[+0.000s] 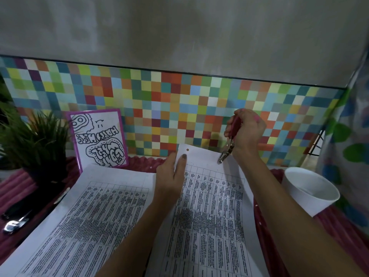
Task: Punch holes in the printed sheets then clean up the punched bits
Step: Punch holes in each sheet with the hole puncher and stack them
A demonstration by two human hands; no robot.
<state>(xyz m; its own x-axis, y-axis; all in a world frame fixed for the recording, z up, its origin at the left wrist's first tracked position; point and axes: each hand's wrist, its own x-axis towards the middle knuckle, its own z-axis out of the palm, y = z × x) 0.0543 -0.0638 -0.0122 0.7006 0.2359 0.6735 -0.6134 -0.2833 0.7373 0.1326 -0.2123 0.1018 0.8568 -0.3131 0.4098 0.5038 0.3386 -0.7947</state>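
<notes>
Right hand [246, 132] clenched around red-handled hole punch [229, 144], metal tip biting far edge of printed sheet [211, 206]. Left hand [171, 176] pinching same edge, thumb hidden underneath. One hole [187, 149] just beyond left fingertips.

The room is dim, and soft, even light falls from above. The left hand [172, 172] throws a faint shadow on the printed sheet [209, 206]. The plant [34, 136] corner sinks into darkness. Wide-angle bending curves the edges; the fine print blurs.
</notes>
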